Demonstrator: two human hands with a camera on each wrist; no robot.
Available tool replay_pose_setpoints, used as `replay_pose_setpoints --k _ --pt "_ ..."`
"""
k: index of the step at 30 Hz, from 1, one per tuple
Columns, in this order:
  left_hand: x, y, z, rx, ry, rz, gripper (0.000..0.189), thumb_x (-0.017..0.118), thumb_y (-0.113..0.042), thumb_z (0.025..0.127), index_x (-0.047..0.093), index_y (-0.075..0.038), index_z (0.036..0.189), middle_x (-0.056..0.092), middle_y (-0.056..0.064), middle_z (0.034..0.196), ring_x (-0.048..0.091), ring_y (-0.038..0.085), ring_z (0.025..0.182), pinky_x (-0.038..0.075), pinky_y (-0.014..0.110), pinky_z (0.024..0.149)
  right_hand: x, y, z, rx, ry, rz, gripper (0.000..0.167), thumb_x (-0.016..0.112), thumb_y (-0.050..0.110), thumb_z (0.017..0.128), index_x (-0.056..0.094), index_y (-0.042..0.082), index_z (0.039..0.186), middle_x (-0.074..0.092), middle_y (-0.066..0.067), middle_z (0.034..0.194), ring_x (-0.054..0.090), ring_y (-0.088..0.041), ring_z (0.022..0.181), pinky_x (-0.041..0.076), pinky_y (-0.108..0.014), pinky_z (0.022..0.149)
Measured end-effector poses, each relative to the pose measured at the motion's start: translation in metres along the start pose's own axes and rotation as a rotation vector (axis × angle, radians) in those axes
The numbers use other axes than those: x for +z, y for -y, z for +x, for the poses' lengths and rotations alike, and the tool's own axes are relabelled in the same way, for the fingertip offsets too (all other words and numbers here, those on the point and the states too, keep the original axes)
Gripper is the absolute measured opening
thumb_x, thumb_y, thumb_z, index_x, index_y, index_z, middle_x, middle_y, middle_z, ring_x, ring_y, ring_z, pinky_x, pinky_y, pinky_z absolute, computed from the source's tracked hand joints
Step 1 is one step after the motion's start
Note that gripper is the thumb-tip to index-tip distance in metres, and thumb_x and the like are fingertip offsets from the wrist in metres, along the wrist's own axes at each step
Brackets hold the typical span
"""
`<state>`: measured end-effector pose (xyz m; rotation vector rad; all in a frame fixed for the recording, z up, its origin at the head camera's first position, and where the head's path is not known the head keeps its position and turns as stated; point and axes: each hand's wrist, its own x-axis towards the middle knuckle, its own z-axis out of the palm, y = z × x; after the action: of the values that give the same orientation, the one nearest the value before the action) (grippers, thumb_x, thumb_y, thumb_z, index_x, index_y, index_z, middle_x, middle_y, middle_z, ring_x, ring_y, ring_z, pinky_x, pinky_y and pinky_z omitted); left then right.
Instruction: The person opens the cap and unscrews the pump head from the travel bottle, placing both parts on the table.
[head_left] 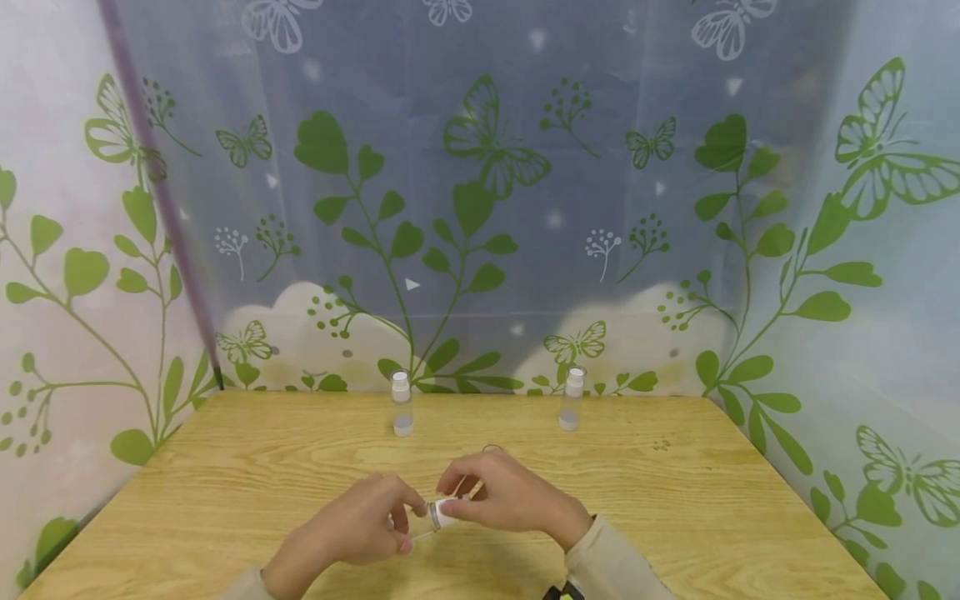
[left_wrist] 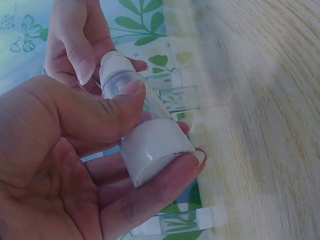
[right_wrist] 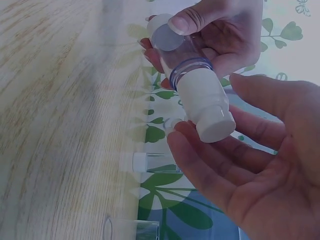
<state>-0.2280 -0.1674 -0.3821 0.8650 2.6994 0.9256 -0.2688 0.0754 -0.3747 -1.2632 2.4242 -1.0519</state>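
Note:
A small clear pump bottle (right_wrist: 182,52) with a white base and white pump top (right_wrist: 207,102) is tilted between the two hands, above the table. My left hand (head_left: 367,518) grips it, thumb (left_wrist: 120,107) on the clear body and fingers around the white base (left_wrist: 155,150). At the pump end is my right hand (head_left: 517,496), its fingers (right_wrist: 215,160) loosely curved behind the top. The right thumb stands apart from the pump in both wrist views. No clear cap covers this bottle's top.
Two similar capped bottles stand near the table's back edge, one bottle (head_left: 402,408) left of centre and another bottle (head_left: 571,404) to the right. A clear cylindrical cap (right_wrist: 135,229) stands beyond the right hand. Patterned curtains (head_left: 480,250) enclose the wooden table (head_left: 675,517).

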Motion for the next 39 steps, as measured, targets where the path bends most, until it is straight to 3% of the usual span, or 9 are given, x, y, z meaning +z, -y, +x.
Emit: replay_pose_setpoints --k 10,17,21,29,39 --pt "-0.0001 -0.0012 -0.0001 0.000 -0.001 0.001 0.033 0.082 0.003 0.076 0.076 0.002 0.109 0.077 0.004 0.081 0.065 0.006 0.066 0.057 0.026 0.062 0.0014 -0.0023 0.0011 -0.017 0.063 -0.043 0.025 0.058 0.026 0.107 0.073 0.009 0.117 0.077 -0.004 0.111 0.068 0.001 0.088 0.056 -0.017 0.081" --pt "-0.0004 -0.0009 0.0002 -0.003 0.004 0.013 0.032 0.083 0.001 0.077 0.076 0.001 0.108 0.077 0.004 0.081 0.067 0.008 0.068 0.057 0.028 0.064 0.0026 -0.0047 0.0017 -0.023 0.089 -0.030 0.029 0.053 0.024 0.109 0.071 0.005 0.122 0.078 -0.009 0.111 0.075 -0.013 0.080 0.057 -0.015 0.077" --pt "-0.0002 -0.0006 0.0002 0.004 0.003 0.022 0.033 0.084 0.001 0.076 0.076 0.000 0.108 0.077 0.003 0.081 0.067 0.007 0.068 0.058 0.028 0.064 0.0032 -0.0040 0.0014 -0.006 0.092 0.000 0.026 0.055 0.021 0.108 0.071 0.005 0.121 0.078 -0.009 0.109 0.074 -0.010 0.079 0.057 -0.016 0.073" --pt "-0.0005 -0.0002 0.0006 0.017 0.000 0.017 0.033 0.083 0.002 0.076 0.076 0.001 0.109 0.077 0.002 0.080 0.066 0.006 0.066 0.057 0.025 0.063 0.0049 -0.0008 0.0018 0.020 0.073 -0.015 0.020 0.063 0.016 0.103 0.072 0.008 0.119 0.078 -0.005 0.109 0.068 0.005 0.079 0.056 -0.014 0.080" --pt "0.0003 0.0003 0.0016 0.015 0.003 0.007 0.033 0.083 0.003 0.075 0.076 0.001 0.108 0.077 0.004 0.080 0.066 0.005 0.066 0.056 0.024 0.062 0.0048 0.0004 0.0014 0.023 0.058 -0.025 0.015 0.068 0.014 0.100 0.074 0.010 0.113 0.077 0.000 0.104 0.063 0.006 0.086 0.055 -0.014 0.079"
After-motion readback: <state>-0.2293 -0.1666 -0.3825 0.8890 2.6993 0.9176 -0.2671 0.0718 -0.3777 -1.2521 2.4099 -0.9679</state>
